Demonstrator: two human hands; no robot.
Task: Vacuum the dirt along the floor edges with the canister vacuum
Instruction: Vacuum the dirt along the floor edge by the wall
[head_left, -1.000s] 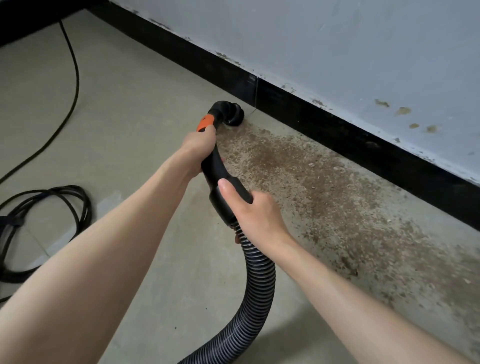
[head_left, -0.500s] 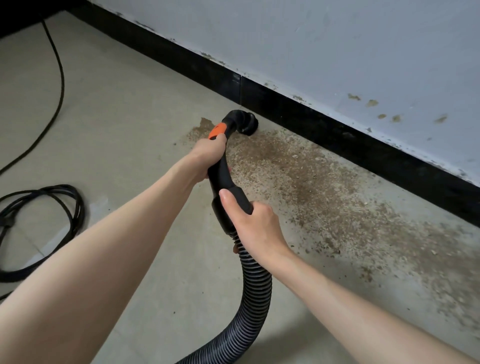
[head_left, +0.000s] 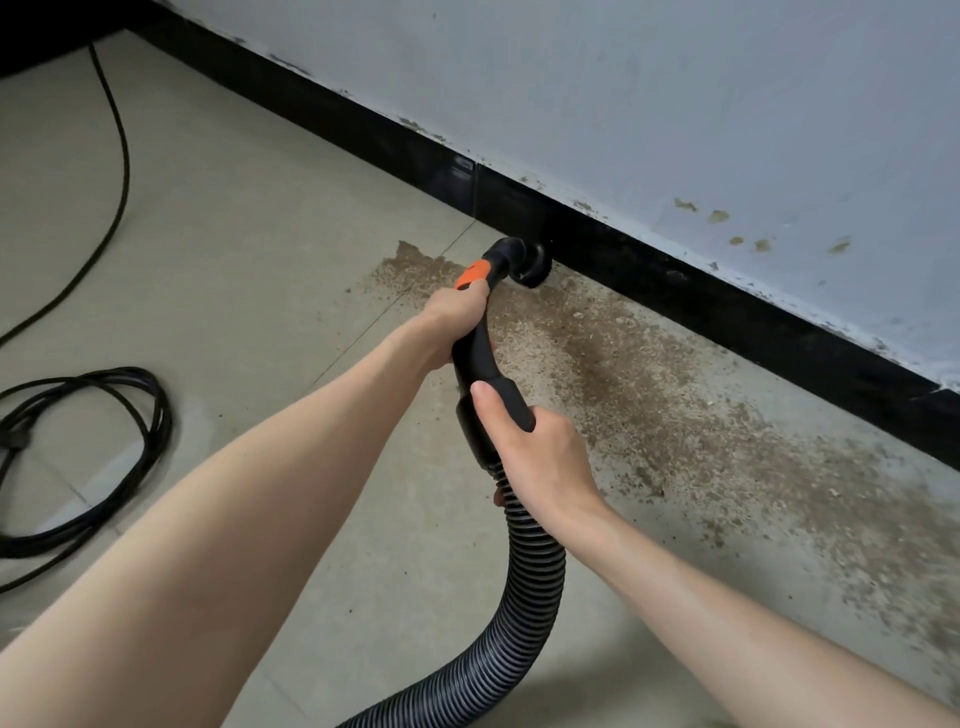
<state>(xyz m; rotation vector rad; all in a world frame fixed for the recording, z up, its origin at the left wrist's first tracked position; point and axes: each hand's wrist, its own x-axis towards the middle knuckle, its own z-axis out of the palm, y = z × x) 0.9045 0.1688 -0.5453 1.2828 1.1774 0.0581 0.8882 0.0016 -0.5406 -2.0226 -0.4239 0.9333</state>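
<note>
A black vacuum handle (head_left: 475, 353) with an orange collar (head_left: 472, 274) ends in a round brush nozzle (head_left: 527, 262) that sits on the floor against the black baseboard (head_left: 727, 306). My left hand (head_left: 454, 314) grips the handle just below the orange collar. My right hand (head_left: 540, 452) grips the handle's lower end where the ribbed black hose (head_left: 524, 613) joins it. Brown dirt (head_left: 649, 395) is strewn over the floor along the baseboard, from the nozzle to the right edge of the view.
A coiled black power cord (head_left: 104, 457) lies on the beige floor at the left, and one strand (head_left: 117, 156) runs toward the far corner. The pale wall (head_left: 675, 104) above the baseboard shows chipped spots. The canister is out of view.
The nozzle has slid right along the baseboard, further into the dirt, with both hands following. A patch of dirt now shows to the nozzle's left.
</note>
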